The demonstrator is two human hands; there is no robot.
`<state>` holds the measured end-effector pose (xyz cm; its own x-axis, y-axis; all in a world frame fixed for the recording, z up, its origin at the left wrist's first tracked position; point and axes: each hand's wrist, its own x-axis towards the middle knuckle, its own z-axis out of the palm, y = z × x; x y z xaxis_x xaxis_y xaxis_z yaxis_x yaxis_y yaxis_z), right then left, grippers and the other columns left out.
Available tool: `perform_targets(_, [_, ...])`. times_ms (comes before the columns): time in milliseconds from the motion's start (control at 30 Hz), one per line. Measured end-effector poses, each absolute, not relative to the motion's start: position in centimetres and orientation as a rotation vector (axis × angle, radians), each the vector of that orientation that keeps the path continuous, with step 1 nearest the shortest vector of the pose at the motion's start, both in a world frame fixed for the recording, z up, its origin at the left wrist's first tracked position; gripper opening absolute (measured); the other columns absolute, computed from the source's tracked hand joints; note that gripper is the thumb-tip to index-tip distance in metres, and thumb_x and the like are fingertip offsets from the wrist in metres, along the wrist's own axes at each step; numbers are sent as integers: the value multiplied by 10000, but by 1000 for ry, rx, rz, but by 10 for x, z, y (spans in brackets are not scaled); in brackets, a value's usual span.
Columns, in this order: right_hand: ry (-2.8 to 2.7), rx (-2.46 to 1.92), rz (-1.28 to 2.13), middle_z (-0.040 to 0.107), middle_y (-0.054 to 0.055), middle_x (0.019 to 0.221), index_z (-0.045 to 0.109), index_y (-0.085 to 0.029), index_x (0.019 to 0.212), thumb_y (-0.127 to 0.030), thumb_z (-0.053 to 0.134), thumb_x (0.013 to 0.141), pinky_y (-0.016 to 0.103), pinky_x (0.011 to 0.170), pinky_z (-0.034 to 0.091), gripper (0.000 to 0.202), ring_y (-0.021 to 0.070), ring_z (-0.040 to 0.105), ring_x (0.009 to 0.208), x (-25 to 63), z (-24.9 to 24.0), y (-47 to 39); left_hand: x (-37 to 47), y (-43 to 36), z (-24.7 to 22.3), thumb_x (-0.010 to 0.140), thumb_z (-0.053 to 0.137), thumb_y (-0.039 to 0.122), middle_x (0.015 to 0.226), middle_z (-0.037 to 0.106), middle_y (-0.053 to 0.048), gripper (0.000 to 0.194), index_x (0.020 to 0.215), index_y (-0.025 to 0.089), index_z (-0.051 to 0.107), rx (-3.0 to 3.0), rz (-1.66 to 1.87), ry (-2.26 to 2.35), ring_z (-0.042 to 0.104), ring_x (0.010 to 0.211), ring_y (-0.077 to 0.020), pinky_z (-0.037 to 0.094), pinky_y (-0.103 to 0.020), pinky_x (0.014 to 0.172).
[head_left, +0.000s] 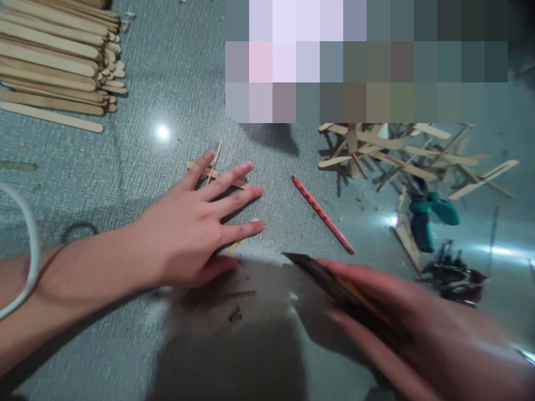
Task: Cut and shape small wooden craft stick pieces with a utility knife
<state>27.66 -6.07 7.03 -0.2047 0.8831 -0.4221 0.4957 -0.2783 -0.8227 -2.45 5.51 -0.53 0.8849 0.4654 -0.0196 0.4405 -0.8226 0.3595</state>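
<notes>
Fingers (244,229) of my left hand (184,225) lie spread over crossed wooden sticks (212,173), which rest on the surface (137,156) beneath them. My right hand (413,317), motion-blurred, grips a dark pointed tool (313,268), tip directed toward the left hand, apart from it. Near that tip lies a red pencil (324,214). I observe stacked sticks (54,61) at upper left, jumbled sticks (382,140) at upper right.

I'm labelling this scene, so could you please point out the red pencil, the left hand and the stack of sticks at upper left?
Red pencil (323,214): head view, middle of its shaft.
Left hand (196,225): head view, back of the hand.
Stack of sticks (50,59): head view, one middle stick.
</notes>
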Motion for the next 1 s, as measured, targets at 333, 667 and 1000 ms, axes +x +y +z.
perform_targets(333, [-2687,-1240,515,803,107,1157,442,-192,1591,-93,508,1020,308,640,625,583,217,789,813,254,48,-46,-25,56,-3,962,544,624,1683,427,-68,614,1503,335,576,2681,127,639,234,1622,-413,19,-707,1303])
perform_targets(667, [-2754,-1184,501,778,148,1244,193,-198,1700,-88,502,1017,357,668,645,758,251,791,874,255,43,-47,-25,53,-7,937,557,638,1696,407,-31,625,1498,366,578,2695,137,656,227,1631,-384,-57,-648,1324])
perform_targets(1000, [-2753,-1194,506,774,148,1247,214,-192,1698,-52,499,988,355,673,649,778,255,789,879,254,41,-50,-25,53,-6,943,552,624,1690,417,-42,618,1497,354,582,2682,141,648,234,1627,-393,-65,-644,1321])
